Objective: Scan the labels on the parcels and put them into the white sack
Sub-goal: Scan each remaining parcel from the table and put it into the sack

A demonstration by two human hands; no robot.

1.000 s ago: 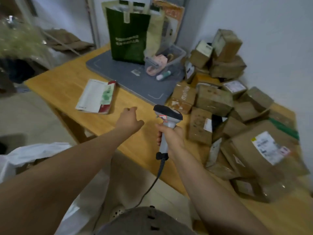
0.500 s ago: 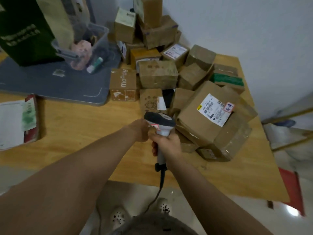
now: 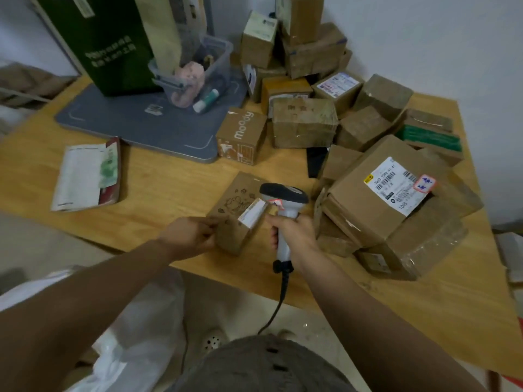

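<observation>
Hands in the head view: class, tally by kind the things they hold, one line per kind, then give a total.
Parcels: 1, the parcel gripped by the left hand
Scanners: 1, the barcode scanner gripped by the right hand
Total: 2

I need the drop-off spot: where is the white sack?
Head view, lower left: the white sack lies on the floor on the person's left, just below the table's near edge.

This looks like a makeshift parcel-sorting corner: a wooden table (image 3: 158,188) against a white wall (image 3: 424,38) holds heaped, labelled cardboard parcels (image 3: 305,123) and a barcode scanner (image 3: 283,193), with a white sack (image 3: 141,321) beside it.
</observation>
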